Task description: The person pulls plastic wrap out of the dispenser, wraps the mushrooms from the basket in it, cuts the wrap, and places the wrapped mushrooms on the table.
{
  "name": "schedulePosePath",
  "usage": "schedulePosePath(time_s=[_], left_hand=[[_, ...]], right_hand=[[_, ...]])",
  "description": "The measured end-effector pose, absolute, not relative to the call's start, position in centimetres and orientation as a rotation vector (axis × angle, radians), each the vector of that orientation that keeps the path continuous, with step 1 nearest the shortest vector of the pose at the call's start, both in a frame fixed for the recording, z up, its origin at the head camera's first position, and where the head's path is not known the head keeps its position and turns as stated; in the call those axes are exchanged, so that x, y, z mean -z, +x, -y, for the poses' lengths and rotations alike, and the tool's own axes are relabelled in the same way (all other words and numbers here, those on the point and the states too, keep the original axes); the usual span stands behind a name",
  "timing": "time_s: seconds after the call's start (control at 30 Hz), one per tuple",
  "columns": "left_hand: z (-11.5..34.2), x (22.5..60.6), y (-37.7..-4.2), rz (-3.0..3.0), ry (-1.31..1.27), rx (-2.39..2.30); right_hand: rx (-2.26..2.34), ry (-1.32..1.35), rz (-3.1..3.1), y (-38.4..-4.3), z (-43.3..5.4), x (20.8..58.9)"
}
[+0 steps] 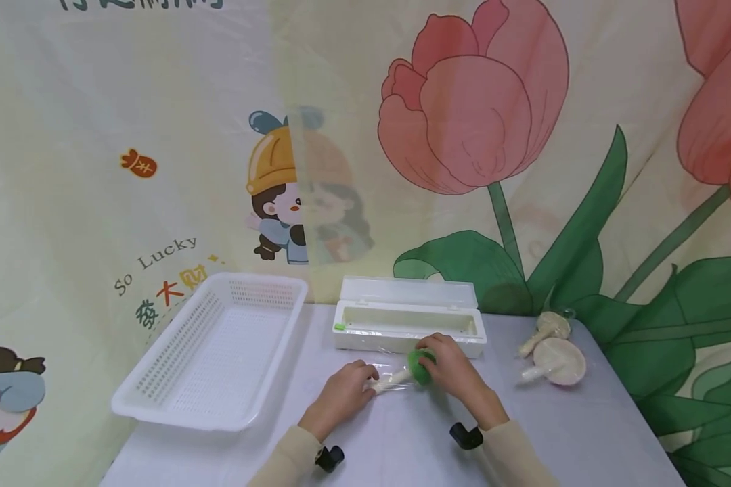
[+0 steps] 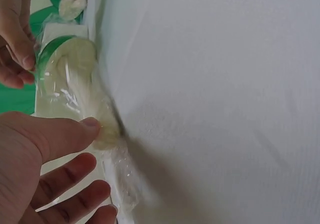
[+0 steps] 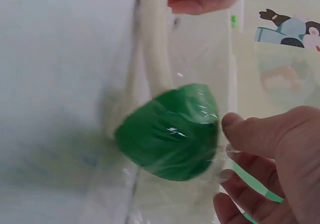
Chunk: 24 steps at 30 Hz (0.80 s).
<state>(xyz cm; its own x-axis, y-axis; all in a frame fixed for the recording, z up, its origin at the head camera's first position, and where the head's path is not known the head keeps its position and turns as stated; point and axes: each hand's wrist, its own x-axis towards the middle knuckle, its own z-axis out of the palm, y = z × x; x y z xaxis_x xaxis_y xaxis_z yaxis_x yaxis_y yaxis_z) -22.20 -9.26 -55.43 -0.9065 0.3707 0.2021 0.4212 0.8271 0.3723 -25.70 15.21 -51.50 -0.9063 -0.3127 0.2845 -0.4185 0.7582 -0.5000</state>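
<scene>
A mushroom (image 1: 422,367) with a green cap and a white stem, in a clear plastic wrapper, is between my two hands above the white tabletop. My left hand (image 1: 344,392) pinches the stem end; in the left wrist view, its thumb lies on the wrapped stem (image 2: 82,89). At the other end, my right hand (image 1: 453,368) holds the cap's edge. The right wrist view shows the thumb against the green cap (image 3: 172,134) and the fingers partly behind the film. In the left wrist view, the cap's pale underside faces the camera.
Just behind the hands stands a long white box (image 1: 409,342), its lid (image 1: 409,292) raised. A white perforated basket (image 1: 250,409) lies to the left. Two more mushrooms, one pale-capped (image 1: 560,362) and one behind it (image 1: 552,326), lie at the right. A printed cloth hangs behind the table.
</scene>
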Motion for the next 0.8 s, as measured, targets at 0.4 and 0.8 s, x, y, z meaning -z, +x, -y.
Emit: schedulePosePath(time_s=[0.4,0.8], left_hand=[[11.8,53.4,-23.6,2.754,-0.484,0.733],[13.4,53.6,-26.9,2.470,-0.152,1.015]], right_hand=[[-0.852,0.664,2.756,-26.9,-14.7,48.5],[-0.969,0.817,2.687,-28.7,-12.1,46.5]])
